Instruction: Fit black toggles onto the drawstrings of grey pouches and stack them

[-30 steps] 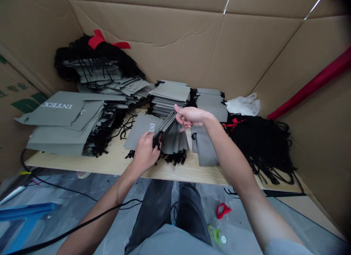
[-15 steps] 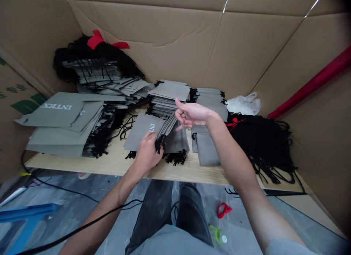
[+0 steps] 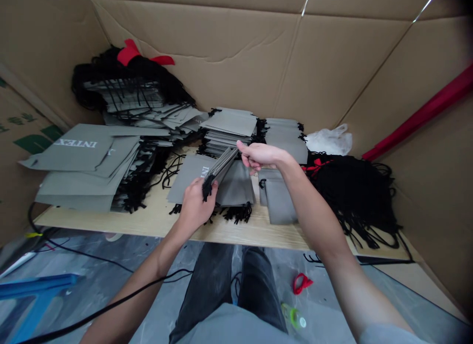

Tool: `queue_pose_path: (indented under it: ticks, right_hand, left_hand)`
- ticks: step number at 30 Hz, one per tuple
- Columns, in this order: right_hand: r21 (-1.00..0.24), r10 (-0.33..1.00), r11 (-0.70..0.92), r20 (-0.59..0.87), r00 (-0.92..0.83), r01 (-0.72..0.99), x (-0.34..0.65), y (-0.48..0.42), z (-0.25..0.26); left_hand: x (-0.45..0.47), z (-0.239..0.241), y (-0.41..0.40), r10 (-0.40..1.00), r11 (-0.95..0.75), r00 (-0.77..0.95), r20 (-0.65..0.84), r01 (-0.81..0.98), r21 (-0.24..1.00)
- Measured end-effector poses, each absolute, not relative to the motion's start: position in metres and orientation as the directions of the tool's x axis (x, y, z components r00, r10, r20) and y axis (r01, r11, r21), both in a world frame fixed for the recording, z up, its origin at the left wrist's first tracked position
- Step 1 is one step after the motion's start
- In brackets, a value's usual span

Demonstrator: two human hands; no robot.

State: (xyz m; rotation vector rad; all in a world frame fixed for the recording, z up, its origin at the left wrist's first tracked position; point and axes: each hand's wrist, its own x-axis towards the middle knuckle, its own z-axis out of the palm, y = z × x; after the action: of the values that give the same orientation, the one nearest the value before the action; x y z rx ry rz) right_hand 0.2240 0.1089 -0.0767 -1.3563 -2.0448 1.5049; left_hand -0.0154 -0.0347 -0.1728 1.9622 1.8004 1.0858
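My left hand [image 3: 195, 203] is wrapped round the near end of a thin stack of grey pouches [image 3: 222, 162], where short black cord ends stick out. The stack is tilted on edge above the wooden board. At its far end my right hand [image 3: 262, 155] is closed, with the thumb and fingertips against the pouches' edges. Below lie more flat grey pouches [image 3: 238, 184], one showing white letters, with black cord ends toward me. Behind the hands stands a neat pile of grey pouches [image 3: 231, 122].
On the left is a large pile of grey pouches [image 3: 81, 164]; behind it, a cord-topped heap [image 3: 125, 92]. Black cords [image 3: 351, 191] and a white plastic bag [image 3: 330, 139] lie right. Cardboard walls [image 3: 221, 43] enclose the wooden board [image 3: 148, 223]. A black cable [image 3: 121, 299] crosses my left forearm.
My left hand has shifted slightly left and up with the stack, which now shows more of its edges. My right hand's fingers have closed in at the far end.
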Motion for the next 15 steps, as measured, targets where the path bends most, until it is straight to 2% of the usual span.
queue_pose_path:
  ticks: [8,15]
  right_hand:
    - [-0.844,0.803,0.073,-0.266,-0.533,0.531,0.2238,0.1062,-0.073]
    - [-0.83,0.797,0.023,-0.321,-0.512,0.557,0.2232,0.1115,-0.0786]
  left_hand:
    - [-0.0142,-0.171,-0.0347,0.945,-0.157,-0.092,0.315,0.714,0.683]
    - [-0.0153,-0.1713,-0.0346,0.944,-0.151,-0.113,0.309,0.688,0.71]
